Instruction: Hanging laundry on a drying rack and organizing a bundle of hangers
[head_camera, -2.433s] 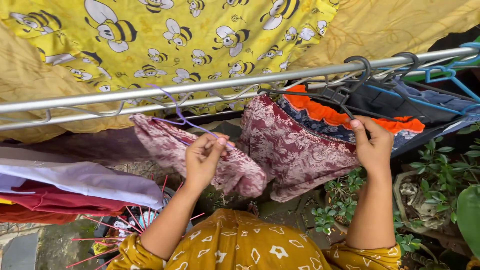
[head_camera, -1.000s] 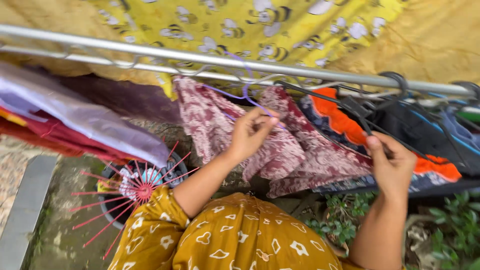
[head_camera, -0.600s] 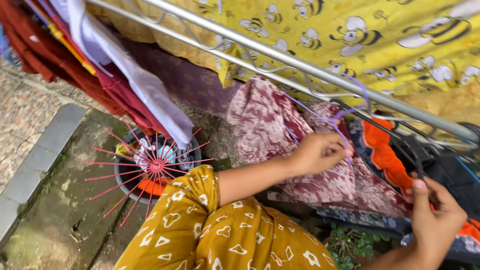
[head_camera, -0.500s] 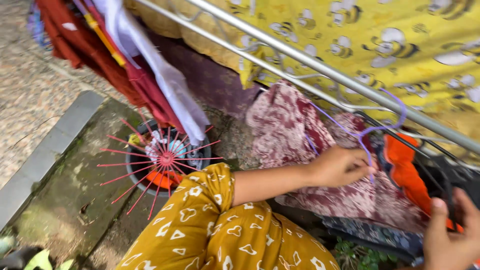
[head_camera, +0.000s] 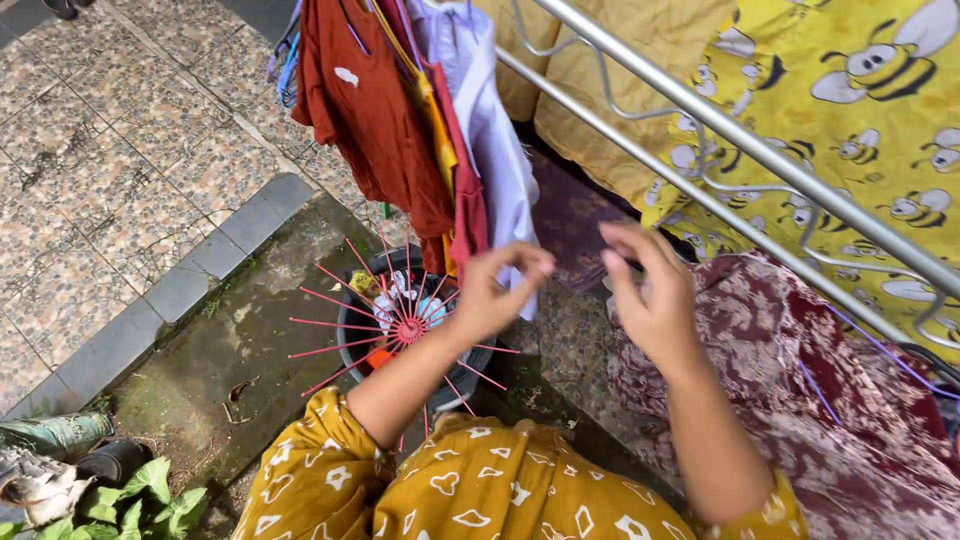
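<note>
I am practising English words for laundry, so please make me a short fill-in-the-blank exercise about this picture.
1. Both hands, the left hand and the right hand, are raised in front of the hanging ____.
2. The yellow sheet over the rail is printed with ____.
3. The bucket stands below a hanger with pink ____.
4. The shirt beside the white one is dark ____.

Missing words: clothes; bees; spokes; red
</note>
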